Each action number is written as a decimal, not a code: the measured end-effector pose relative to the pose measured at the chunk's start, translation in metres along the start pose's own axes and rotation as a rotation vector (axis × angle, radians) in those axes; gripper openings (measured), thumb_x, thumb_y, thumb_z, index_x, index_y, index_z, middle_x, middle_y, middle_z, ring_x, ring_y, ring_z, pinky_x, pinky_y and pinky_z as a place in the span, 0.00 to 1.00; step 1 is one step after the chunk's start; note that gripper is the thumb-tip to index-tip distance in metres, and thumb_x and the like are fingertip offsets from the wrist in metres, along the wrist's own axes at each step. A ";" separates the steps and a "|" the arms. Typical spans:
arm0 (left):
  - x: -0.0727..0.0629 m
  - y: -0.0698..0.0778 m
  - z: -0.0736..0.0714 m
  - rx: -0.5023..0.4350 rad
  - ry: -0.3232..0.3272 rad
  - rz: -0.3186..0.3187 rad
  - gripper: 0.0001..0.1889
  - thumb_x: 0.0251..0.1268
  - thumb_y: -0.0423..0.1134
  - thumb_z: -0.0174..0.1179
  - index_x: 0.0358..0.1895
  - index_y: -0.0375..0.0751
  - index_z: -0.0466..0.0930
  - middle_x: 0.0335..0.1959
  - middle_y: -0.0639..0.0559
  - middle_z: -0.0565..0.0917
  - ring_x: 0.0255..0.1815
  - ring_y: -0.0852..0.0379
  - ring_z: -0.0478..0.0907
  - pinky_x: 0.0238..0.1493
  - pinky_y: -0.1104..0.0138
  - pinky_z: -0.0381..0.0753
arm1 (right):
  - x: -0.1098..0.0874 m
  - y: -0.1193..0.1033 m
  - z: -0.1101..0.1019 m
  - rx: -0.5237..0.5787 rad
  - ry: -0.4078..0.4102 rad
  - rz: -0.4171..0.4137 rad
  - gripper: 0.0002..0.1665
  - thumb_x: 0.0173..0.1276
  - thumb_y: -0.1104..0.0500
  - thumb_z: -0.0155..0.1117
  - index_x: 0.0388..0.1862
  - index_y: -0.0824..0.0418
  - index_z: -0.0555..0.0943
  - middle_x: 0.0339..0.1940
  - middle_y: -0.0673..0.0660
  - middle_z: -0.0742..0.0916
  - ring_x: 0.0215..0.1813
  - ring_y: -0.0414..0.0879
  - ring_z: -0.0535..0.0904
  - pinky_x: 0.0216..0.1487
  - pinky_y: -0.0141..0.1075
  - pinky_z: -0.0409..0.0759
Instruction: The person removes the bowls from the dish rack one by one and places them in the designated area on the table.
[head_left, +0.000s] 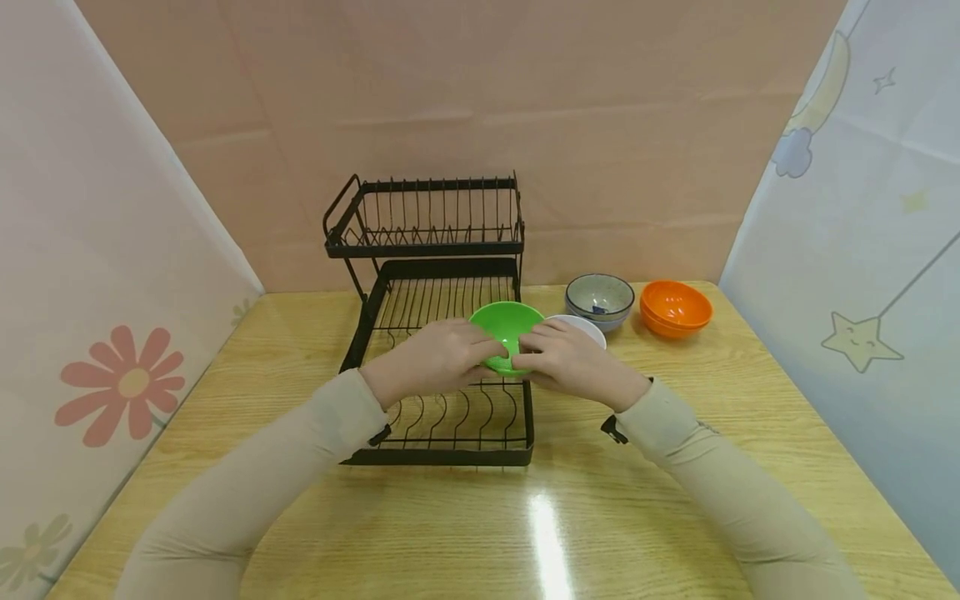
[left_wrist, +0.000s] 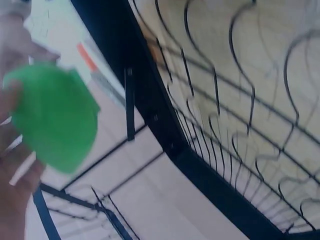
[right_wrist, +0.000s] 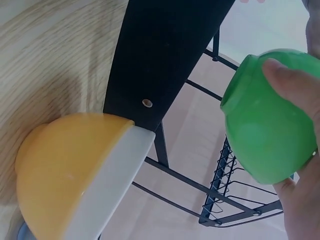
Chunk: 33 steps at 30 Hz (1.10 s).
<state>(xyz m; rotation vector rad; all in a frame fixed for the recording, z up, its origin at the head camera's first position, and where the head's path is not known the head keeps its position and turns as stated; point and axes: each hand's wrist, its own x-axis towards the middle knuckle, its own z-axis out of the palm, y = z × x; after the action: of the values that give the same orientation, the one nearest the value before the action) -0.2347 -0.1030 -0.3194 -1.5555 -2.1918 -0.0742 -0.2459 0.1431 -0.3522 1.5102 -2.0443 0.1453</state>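
Both hands hold a small green bowl (head_left: 506, 321) over the right side of a black two-tier dish rack. My left hand (head_left: 446, 354) grips the bowl's near left rim, fingers curled over it. On the near right, my right hand (head_left: 566, 360) pinches the rim; its thumb lies along the bowl's outside in the right wrist view. The green bowl (right_wrist: 272, 117) is blurred in the left wrist view. Just beyond the right hand sits a bowl (head_left: 588, 327) with a white inside, partly hidden by that hand; the right wrist view shows its yellow-orange outside.
The dish rack (head_left: 450, 457) stands on a wooden table (head_left: 637, 517), its upper tier (head_left: 427, 250) at the back. At the back right are stacked grey-blue bowls (head_left: 600, 298) and stacked orange bowls (head_left: 675, 308). Cloth walls enclose three sides.
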 end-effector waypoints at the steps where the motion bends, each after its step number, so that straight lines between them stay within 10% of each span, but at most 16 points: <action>1: 0.000 -0.004 -0.002 -0.006 0.024 -0.015 0.13 0.65 0.42 0.64 0.49 0.43 0.81 0.45 0.52 0.87 0.47 0.56 0.83 0.54 0.64 0.80 | -0.001 0.000 0.000 -0.002 0.000 0.001 0.11 0.56 0.58 0.74 0.33 0.51 0.78 0.29 0.49 0.78 0.32 0.45 0.73 0.42 0.40 0.75; 7: -0.002 -0.023 -0.014 -0.064 0.010 -0.388 0.19 0.71 0.41 0.56 0.61 0.38 0.72 0.54 0.45 0.81 0.50 0.50 0.81 0.52 0.59 0.81 | -0.003 0.001 0.000 -0.016 -0.013 0.008 0.10 0.56 0.57 0.73 0.34 0.50 0.79 0.31 0.48 0.81 0.35 0.46 0.76 0.45 0.41 0.77; 12: -0.008 -0.034 -0.014 -0.202 -0.395 -0.678 0.21 0.75 0.45 0.50 0.64 0.38 0.69 0.56 0.44 0.81 0.48 0.49 0.82 0.45 0.57 0.83 | -0.005 0.002 0.001 -0.024 -0.009 0.006 0.11 0.55 0.59 0.72 0.34 0.49 0.79 0.31 0.48 0.80 0.35 0.46 0.76 0.46 0.41 0.77; 16: -0.019 -0.038 -0.008 -0.368 -0.782 -0.691 0.23 0.75 0.49 0.49 0.65 0.41 0.71 0.59 0.44 0.79 0.58 0.47 0.78 0.57 0.52 0.77 | -0.006 0.004 0.003 -0.022 0.004 -0.002 0.11 0.55 0.58 0.73 0.34 0.50 0.79 0.30 0.48 0.80 0.34 0.46 0.76 0.44 0.41 0.77; 20: -0.025 -0.036 -0.006 -0.444 -1.014 -0.673 0.24 0.74 0.55 0.49 0.64 0.45 0.71 0.65 0.44 0.74 0.65 0.43 0.71 0.63 0.48 0.70 | -0.008 0.005 0.003 -0.024 0.015 -0.008 0.12 0.53 0.58 0.74 0.34 0.50 0.79 0.30 0.49 0.80 0.34 0.46 0.75 0.42 0.40 0.76; 33: -0.026 -0.032 -0.008 -0.479 -1.046 -0.689 0.28 0.74 0.57 0.47 0.69 0.46 0.67 0.71 0.44 0.68 0.70 0.42 0.65 0.67 0.46 0.66 | -0.015 0.007 -0.006 -0.074 -0.013 0.048 0.20 0.45 0.58 0.79 0.36 0.50 0.80 0.34 0.51 0.82 0.39 0.49 0.78 0.47 0.44 0.77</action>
<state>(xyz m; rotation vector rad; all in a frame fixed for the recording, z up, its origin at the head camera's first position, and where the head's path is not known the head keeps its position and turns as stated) -0.2546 -0.1399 -0.3156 -1.0261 -3.7015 0.0172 -0.2469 0.1607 -0.3528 1.4213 -2.0740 0.0778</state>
